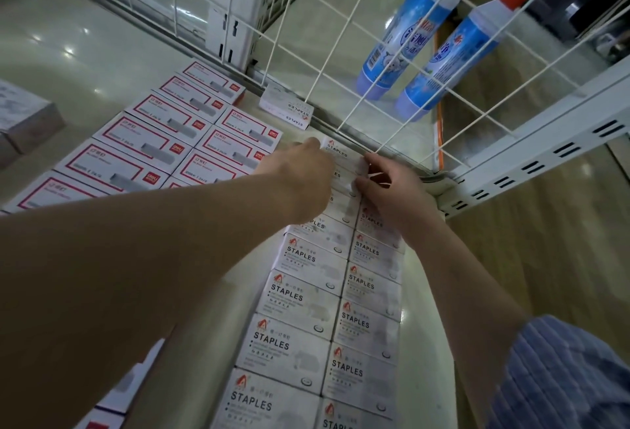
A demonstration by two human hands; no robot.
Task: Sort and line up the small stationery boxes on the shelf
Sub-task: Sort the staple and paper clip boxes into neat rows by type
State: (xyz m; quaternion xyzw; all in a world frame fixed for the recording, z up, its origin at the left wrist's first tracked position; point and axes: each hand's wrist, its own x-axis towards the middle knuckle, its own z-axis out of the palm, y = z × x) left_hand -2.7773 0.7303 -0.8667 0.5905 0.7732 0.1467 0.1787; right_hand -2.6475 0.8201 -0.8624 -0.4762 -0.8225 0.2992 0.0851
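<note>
White boxes marked STAPLES lie flat in two columns down the middle of the shelf. My left hand and my right hand meet at the far end of these columns, fingers curled on the last white box by the wire grid. How firmly each hand holds it is hidden. One more white STAPLES box lies askew against the grid. Red-bordered white boxes are lined up in two rows on the left.
A white wire grid divides the shelf; behind it stand two blue cleaner bottles with red caps. Grey boxes sit at the far left. A perforated shelf upright runs on the right. A blue striped sleeve shows bottom right.
</note>
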